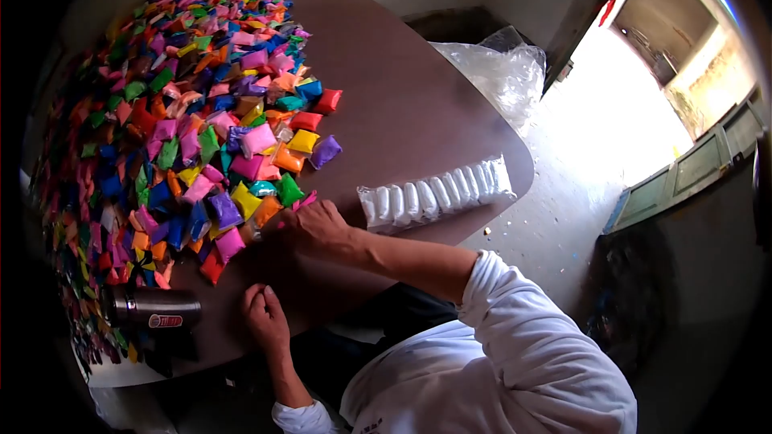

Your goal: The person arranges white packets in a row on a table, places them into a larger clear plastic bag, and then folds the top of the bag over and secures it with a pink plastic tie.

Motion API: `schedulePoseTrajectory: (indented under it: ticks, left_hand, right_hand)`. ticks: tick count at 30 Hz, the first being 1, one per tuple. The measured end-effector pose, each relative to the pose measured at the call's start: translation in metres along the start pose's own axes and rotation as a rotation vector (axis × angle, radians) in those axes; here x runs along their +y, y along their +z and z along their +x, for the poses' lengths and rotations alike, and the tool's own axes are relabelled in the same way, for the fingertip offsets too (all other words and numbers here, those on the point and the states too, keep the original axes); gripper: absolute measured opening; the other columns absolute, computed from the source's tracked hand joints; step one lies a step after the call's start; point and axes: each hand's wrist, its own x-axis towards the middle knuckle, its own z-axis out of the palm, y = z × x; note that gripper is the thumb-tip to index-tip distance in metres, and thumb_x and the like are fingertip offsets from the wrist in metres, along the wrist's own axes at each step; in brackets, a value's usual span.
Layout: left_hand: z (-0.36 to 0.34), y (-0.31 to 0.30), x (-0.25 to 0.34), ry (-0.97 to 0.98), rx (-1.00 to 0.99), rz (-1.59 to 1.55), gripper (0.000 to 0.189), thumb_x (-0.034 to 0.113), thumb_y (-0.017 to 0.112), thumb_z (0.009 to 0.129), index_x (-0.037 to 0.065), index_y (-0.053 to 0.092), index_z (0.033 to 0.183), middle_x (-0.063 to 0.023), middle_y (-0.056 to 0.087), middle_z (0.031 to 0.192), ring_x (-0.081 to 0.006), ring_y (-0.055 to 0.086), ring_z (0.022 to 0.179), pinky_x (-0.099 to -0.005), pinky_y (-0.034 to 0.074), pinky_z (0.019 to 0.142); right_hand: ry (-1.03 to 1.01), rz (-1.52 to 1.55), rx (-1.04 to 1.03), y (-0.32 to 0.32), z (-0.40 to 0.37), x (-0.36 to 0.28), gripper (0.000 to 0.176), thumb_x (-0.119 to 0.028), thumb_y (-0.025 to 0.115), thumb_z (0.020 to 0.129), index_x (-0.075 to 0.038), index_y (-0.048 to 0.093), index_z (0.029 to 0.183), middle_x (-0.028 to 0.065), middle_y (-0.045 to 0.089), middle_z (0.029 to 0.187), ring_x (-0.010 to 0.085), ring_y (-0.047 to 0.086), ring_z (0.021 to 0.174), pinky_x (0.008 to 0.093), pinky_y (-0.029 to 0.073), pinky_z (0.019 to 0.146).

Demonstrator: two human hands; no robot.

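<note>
A large heap of small, soft, bright-coloured packets (258, 140) covers the left side of the brown table. My right hand (320, 229) is at the heap's near right edge, its fingers bent and closed around a pink packet (305, 200) that shows only in part past the knuckles. Beneath that hand the view is blocked. Nearer my body, my left hand (266, 315) rests by the table's front edge, loosely curled with the thumb on top, and nothing shows in it. A clear bag of white rolls or packets (436, 193) lies to the right of my right hand.
A steel flask (154, 307) lies at the front left, against the heap. The brown table (378, 72) has a rounded right corner. Beyond it, clear plastic sheeting (503, 72) sits on the floor. An open doorway (643, 88) lets in bright light at the right.
</note>
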Motion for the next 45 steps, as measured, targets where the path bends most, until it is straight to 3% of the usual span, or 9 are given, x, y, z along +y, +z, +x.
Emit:
schedulePoseTrajectory:
  ticks: [2, 4, 7, 8, 11, 17, 22, 34, 45]
  left_hand:
    - [0.002, -0.001, 0.004, 0.007, 0.020, -0.017, 0.024, 0.013, 0.053, 0.097, -0.007, 0.062, 0.087, -0.0164, 0.063, 0.101, -0.0308, 0.060, 0.090, -0.0383, 0.048, 0.082]
    - [0.002, -0.002, 0.004, 0.001, 0.007, -0.021, 0.024, 0.013, 0.053, 0.097, -0.007, 0.062, 0.087, -0.0163, 0.063, 0.100, -0.0309, 0.060, 0.089, -0.0381, 0.049, 0.082]
    - [0.002, -0.001, -0.001, 0.000, 0.004, -0.019, 0.024, 0.012, 0.053, 0.097, -0.008, 0.062, 0.088, -0.0159, 0.063, 0.099, -0.0304, 0.060, 0.088, -0.0379, 0.049, 0.082]
    - [0.002, 0.000, -0.002, 0.009, 0.012, -0.017, 0.024, 0.012, 0.053, 0.097, -0.008, 0.062, 0.089, -0.0155, 0.063, 0.099, -0.0299, 0.060, 0.088, -0.0378, 0.049, 0.081]
    - [0.002, 0.000, 0.000, 0.007, 0.011, 0.007, 0.024, 0.012, 0.053, 0.096, -0.008, 0.063, 0.088, -0.0148, 0.063, 0.098, -0.0283, 0.061, 0.087, -0.0377, 0.049, 0.080]
    - [0.005, -0.003, 0.003, 0.049, -0.023, 0.117, 0.026, 0.012, 0.053, 0.096, -0.007, 0.065, 0.082, -0.0129, 0.063, 0.098, -0.0270, 0.061, 0.087, -0.0360, 0.049, 0.080]
    - [0.003, -0.002, 0.002, 0.030, -0.011, 0.141, 0.027, 0.014, 0.053, 0.096, -0.005, 0.065, 0.081, -0.0124, 0.064, 0.098, -0.0259, 0.061, 0.088, -0.0364, 0.049, 0.081]
    - [0.005, 0.000, 0.008, 0.032, -0.015, 0.163, 0.022, 0.010, 0.057, 0.091, -0.007, 0.062, 0.077, -0.0147, 0.062, 0.095, -0.0312, 0.059, 0.087, -0.0409, 0.048, 0.081]
    - [0.007, 0.000, 0.007, 0.129, 0.008, 0.255, 0.017, 0.009, 0.061, 0.086, -0.003, 0.060, 0.074, -0.0139, 0.060, 0.092, -0.0327, 0.057, 0.086, -0.0428, 0.046, 0.077]
  right_hand:
    - [-0.124, 0.065, 0.277, 0.005, -0.024, 0.005, 0.018, -0.022, 0.060, 0.085, -0.007, 0.060, 0.095, 0.0125, 0.064, 0.080, 0.0264, 0.065, 0.080, 0.0421, 0.047, 0.070]
    - [-0.065, 0.056, 0.287, -0.029, -0.060, 0.007, 0.025, -0.025, 0.069, 0.082, -0.008, 0.059, 0.096, 0.0120, 0.062, 0.093, 0.0283, 0.060, 0.093, 0.0407, 0.046, 0.079]
    - [-0.085, -0.017, 0.492, -0.054, -0.112, 0.049, 0.046, -0.023, 0.078, 0.073, -0.008, 0.060, 0.113, 0.0166, 0.053, 0.123, 0.0345, 0.051, 0.113, 0.0454, 0.044, 0.093]
    - [-0.024, -0.063, 0.430, -0.070, -0.127, 0.060, 0.057, -0.028, 0.076, 0.073, -0.008, 0.056, 0.122, 0.0213, 0.047, 0.132, 0.0403, 0.046, 0.120, 0.0500, 0.040, 0.101]
    - [0.169, -0.196, 0.323, -0.086, -0.170, 0.101, 0.081, -0.038, 0.079, 0.069, -0.013, 0.046, 0.139, 0.0225, 0.033, 0.149, 0.0414, 0.028, 0.140, 0.0558, 0.023, 0.113]
    - [0.213, -0.309, 0.274, -0.079, -0.193, 0.140, 0.076, -0.040, 0.075, 0.077, -0.019, 0.043, 0.142, 0.0211, 0.032, 0.150, 0.0412, 0.027, 0.140, 0.0564, 0.022, 0.113]
    - [0.098, -0.336, 0.327, -0.079, -0.171, 0.166, 0.058, -0.032, 0.069, 0.084, -0.020, 0.047, 0.137, 0.0183, 0.040, 0.143, 0.0405, 0.035, 0.135, 0.0564, 0.026, 0.111]
    - [0.024, -0.345, 0.477, -0.105, -0.087, 0.244, 0.050, -0.025, 0.071, 0.080, -0.016, 0.054, 0.126, 0.0146, 0.049, 0.130, 0.0343, 0.044, 0.127, 0.0488, 0.035, 0.100]
    - [0.065, -0.391, 0.523, -0.118, 0.028, 0.323, 0.045, -0.024, 0.070, 0.078, -0.018, 0.060, 0.122, 0.0095, 0.054, 0.126, 0.0284, 0.047, 0.125, 0.0466, 0.034, 0.100]
